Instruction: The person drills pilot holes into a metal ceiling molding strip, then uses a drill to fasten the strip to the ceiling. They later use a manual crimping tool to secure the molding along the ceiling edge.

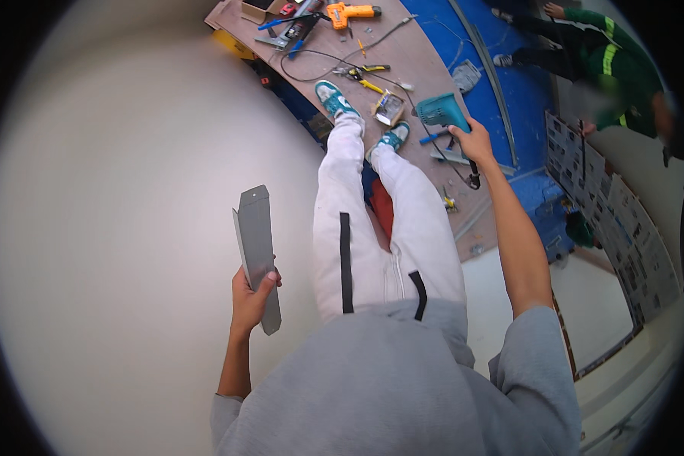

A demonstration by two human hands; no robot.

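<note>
On the left, in front of a pale wall [129, 228], my left hand [252, 302] grasps a long grey metal piece [255, 235] near its lower part, thumb across the face, the far end sticking up past my fingers. Right of it, my 2 teal-and-white shoes [331, 99] stand on a wooden board [419, 70]. At its far side lies an orange tool [349, 14]; nearer are yellow-and-black pliers [371, 85] and a small box [387, 120] between my shoes. Farther right, my right hand [473, 142] is wrapped around the handle of a teal power drill [442, 111], its body pointing left. Beyond, past the blue floor covering [524, 91], is a person in green [623, 64].
</note>
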